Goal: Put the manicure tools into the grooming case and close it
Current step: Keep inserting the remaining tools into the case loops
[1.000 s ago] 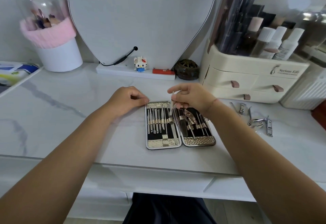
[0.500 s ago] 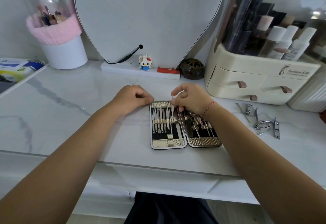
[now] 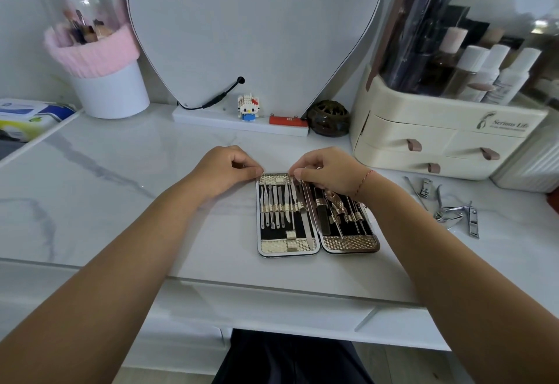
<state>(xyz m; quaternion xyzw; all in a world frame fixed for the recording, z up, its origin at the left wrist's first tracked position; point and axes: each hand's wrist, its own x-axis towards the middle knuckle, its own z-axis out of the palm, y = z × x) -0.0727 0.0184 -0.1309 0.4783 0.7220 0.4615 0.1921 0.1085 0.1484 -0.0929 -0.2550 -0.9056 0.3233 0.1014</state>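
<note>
Left hand [image 3: 225,169], fingers curled, pinches the far left corner of the open gold-textured, black-lined grooming case [image 3: 287,246]. Right hand [image 3: 329,172] pinches the top of a slim silver manicure tool [image 3: 293,194] by the hinge. Loose steel nail clippers [image 3: 453,211] lie right of it.

White marble tabletop [image 3: 121,202]: open grooming case [image 3: 287,246] centre, loose clippers [image 3: 453,212] right; drawer organizer [image 3: 423,141], brush pot [image 3: 112,96], mirror base [image 3: 211,118] behind.
</note>
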